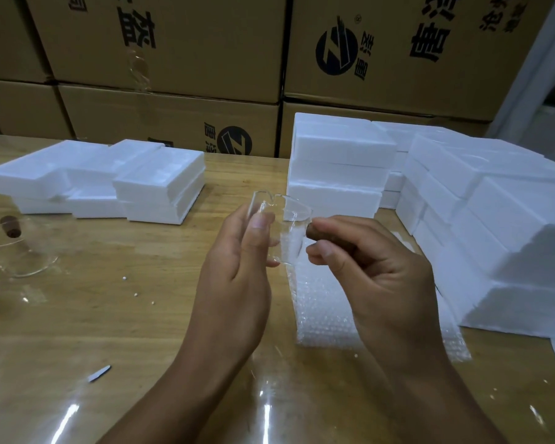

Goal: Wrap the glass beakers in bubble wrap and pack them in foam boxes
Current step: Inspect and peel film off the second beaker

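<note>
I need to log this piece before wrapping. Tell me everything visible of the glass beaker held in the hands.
The glass beaker is small, clear and thin-walled, with a pouring lip at its rim and a brown handle sticking out sideways. It is held above the bubble wrap: the left hand pinches its wall, the right hand grips the handle.

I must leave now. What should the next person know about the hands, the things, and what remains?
Left hand grips the glass beaker; right hand pinches its brown handle, above the table.
Bubble wrap lies flat under the right hand.
Foam boxes are stacked behind, left and right; another glass piece waits far left.
This beaker is not wrapped yet. Left: wrap it, put it in a foam box.
</note>
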{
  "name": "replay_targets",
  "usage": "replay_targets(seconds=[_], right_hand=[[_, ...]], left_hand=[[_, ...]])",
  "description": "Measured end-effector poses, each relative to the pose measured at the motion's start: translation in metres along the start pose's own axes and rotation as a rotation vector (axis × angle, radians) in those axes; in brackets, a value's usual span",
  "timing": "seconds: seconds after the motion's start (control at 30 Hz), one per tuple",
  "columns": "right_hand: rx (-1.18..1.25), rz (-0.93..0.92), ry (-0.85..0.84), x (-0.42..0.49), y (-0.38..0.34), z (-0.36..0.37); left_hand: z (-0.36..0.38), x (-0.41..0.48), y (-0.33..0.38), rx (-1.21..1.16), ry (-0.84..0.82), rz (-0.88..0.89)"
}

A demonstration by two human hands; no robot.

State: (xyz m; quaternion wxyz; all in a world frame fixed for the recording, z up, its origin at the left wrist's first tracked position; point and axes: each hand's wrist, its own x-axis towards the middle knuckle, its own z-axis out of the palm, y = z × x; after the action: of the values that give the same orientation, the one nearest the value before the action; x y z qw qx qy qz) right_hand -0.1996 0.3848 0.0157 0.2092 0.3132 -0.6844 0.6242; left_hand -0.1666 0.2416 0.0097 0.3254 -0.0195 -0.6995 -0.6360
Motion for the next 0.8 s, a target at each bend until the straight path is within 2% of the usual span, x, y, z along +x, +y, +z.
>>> replay_targets(seconds=[0.13,0.47,0.67,0.8], right_hand=[[0.166,0.112,0.03,0.001,-0.002,-0.001],[0.228,0.211,0.004,0.006,-0.007,-0.006],[0.218,0.22,0.031,0.008,0.0,-0.016],[0.333,0.311,0.009,0.011,0.004,-0.02]], left_hand=[[0.0,-0.003,0.003,0.021,-0.026,0.034],[-0.004,-0.002,0.002,0.032,-0.058,0.06],[-0.005,0.0,-0.003,-0.004,-0.137,0.023],[-0.004,-0.002,-0.009,-0.009,-0.202,0.051]])
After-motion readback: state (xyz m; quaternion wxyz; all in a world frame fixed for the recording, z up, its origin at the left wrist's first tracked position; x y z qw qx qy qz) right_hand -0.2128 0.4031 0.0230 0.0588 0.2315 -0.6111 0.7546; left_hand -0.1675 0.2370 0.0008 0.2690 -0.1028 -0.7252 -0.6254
